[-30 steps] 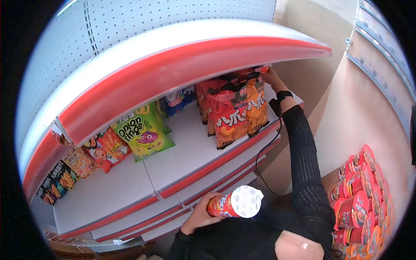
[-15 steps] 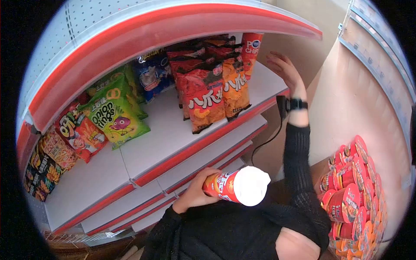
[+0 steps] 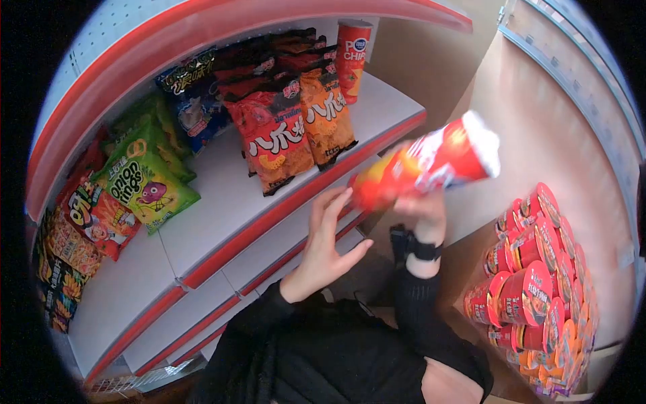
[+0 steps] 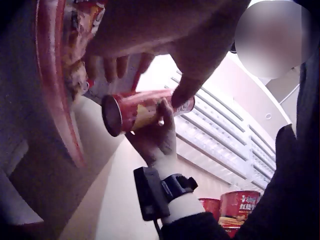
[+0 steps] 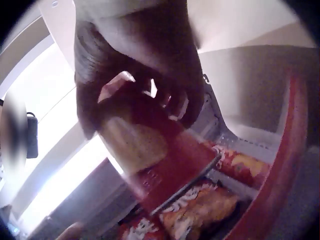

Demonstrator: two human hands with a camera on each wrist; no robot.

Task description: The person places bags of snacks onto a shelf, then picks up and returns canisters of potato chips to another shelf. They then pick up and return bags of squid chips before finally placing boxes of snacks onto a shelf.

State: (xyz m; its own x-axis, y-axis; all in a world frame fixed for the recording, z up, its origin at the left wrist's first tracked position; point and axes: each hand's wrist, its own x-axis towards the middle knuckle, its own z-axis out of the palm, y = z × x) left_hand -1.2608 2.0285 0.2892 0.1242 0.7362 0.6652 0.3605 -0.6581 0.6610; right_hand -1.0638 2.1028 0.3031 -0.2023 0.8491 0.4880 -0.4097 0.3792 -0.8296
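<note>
A red chip can with a white top (image 3: 431, 161) is tilted in the air in front of the shelf. My right hand (image 3: 425, 210) grips it from below; in the right wrist view the fingers curl round the can (image 5: 165, 155). Beside the can's lower end, my left hand (image 3: 326, 250) has its fingers extended and its thumb spread, holding nothing. Another red can (image 3: 352, 64) stands upright at the shelf's right end, next to orange snack bags (image 3: 326, 114) and red snack bags (image 3: 269, 138).
Green onion ring bags (image 3: 145, 182), a blue bag (image 3: 195, 108) and other snacks line the shelf (image 3: 215, 209) to the left. An upper shelf edge (image 3: 269, 15) overhangs them. Stacked red noodle cups (image 3: 528, 293) stand at the right.
My right hand has come down from the shelf's right end and taken hold of the can. My left hand has let go of it. The can has moved up and right in view.
</note>
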